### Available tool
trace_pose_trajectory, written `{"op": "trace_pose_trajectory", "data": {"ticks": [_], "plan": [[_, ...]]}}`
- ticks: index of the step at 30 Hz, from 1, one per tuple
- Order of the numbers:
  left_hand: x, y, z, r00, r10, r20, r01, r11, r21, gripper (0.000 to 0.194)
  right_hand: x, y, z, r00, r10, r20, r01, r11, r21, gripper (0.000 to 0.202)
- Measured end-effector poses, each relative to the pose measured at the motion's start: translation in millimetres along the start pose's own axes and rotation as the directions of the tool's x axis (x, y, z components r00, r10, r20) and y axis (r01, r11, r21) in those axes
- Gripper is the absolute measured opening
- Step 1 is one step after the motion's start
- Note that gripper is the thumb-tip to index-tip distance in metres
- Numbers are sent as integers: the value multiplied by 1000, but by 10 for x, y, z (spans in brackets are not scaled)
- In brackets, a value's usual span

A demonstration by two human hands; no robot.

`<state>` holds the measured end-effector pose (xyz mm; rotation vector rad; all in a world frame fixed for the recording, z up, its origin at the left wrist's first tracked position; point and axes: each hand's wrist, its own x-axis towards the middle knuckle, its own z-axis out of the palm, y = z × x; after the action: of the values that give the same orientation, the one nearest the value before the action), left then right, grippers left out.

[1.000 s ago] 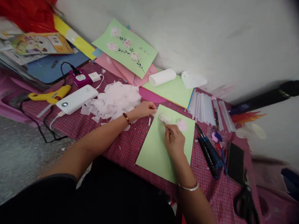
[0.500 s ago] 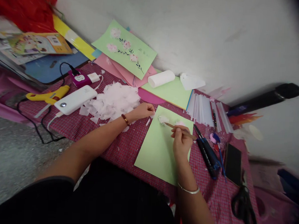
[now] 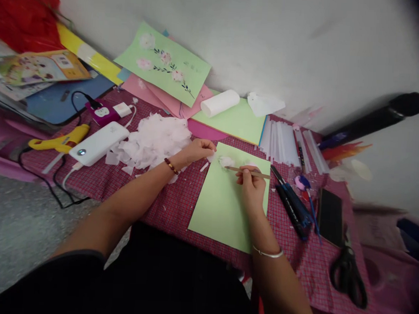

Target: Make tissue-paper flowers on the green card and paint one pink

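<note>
My right hand [image 3: 253,186] grips a thin brown wooden stick [image 3: 263,175], its tip touching a ruffled white paper flower [image 3: 225,162] on a light green sheet [image 3: 218,204]. Partly hidden behind that hand is a second pale paper flower [image 3: 251,164]. At the sheet's upper left corner, my left hand [image 3: 199,150] is closed in a pinch, with a small piece of white paper [image 3: 212,156] at its fingertips. Left of it lies a heap of thin white paper pieces [image 3: 157,138].
A white power bank [image 3: 99,143], yellow glue gun [image 3: 61,140] and purple socket [image 3: 102,114] lie left. A green picture with flowers [image 3: 168,63] leans on the wall. Glue sticks [image 3: 279,142], a dark blue stapler-like tool [image 3: 294,208], phone [image 3: 330,215] and black scissors [image 3: 348,276] lie right.
The stick has swung flatter, and its tip has shifted left over the white flower. My left hand keeps its pinch near the sheet's corner. The whole view has shifted slightly.
</note>
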<state>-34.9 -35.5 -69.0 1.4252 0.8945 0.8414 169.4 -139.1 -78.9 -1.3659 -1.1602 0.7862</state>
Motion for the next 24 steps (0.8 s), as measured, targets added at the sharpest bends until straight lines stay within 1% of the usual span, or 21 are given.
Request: {"op": "trace_pose_trajectory", "data": {"ticks": [2,5,7,10,13,15,20,24], "plan": [[-11,34,25,999,30,36,-31,1000,7,5,18,-8,5,1000,-7,-12,7,1000,-1,21],[-21,72,50,994,73,76,-81,992,96,4,41,-16,6,1000,-9,-30,8,1000,-10,21],[-20,72,55,993,76,86,-89,985,151,3,44,-16,1,999,-16,-50,16,1000,-3,20],[-12,49,54,998,12,64,-24,981,191,1,34,-6,-11,998,-1,-58,3,999,33,19],[-7,28,56,999,-44,9,42,980,194,1,21,11,-11,999,39,-27,-37,998,51,20],[-6,20,59,999,-48,-9,48,979,199,1,18,22,-1,999,49,-4,-48,998,35,21],[6,-15,59,999,-38,9,35,971,238,9,24,26,35,998,39,41,-37,999,-34,23],[30,-76,44,999,-40,-10,41,975,217,10,29,16,46,1000,-4,6,4,999,-42,22]]}}
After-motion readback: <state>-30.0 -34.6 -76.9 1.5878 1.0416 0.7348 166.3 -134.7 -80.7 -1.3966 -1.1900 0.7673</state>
